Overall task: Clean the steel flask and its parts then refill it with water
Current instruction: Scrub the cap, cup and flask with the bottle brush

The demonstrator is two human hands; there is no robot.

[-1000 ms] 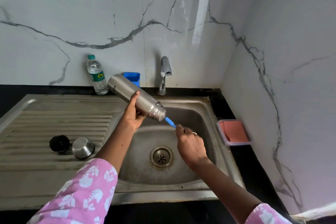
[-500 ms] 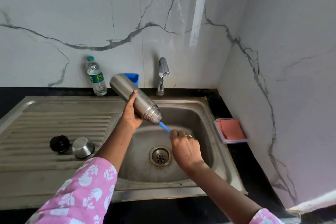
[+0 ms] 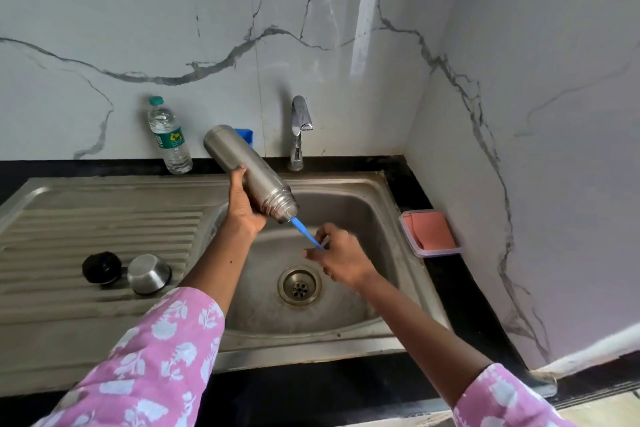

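Observation:
My left hand [image 3: 242, 208] grips the steel flask [image 3: 249, 170] around its lower body, tilted with the mouth pointing down and right over the sink basin [image 3: 363, 204]. A blue brush handle [image 3: 304, 234] sticks out of the flask's mouth; the brush head is hidden inside. My right hand [image 3: 341, 262] pinches the far end of that handle above the drain [image 3: 299, 286]. The flask's black stopper [image 3: 101, 268] and steel cup lid [image 3: 149, 274] lie side by side on the ribbed drainboard [image 3: 86, 222].
A tap [image 3: 299, 130] stands behind the basin, not running. A plastic water bottle [image 3: 169, 137] and a blue object [image 3: 246, 135] sit by the back wall. A clear tray with a pink sponge [image 3: 431, 232] rests on the black counter at right.
The flask has tipped steeper, mouth lower. My right hand has drawn back a little, so more of the blue handle shows outside the mouth.

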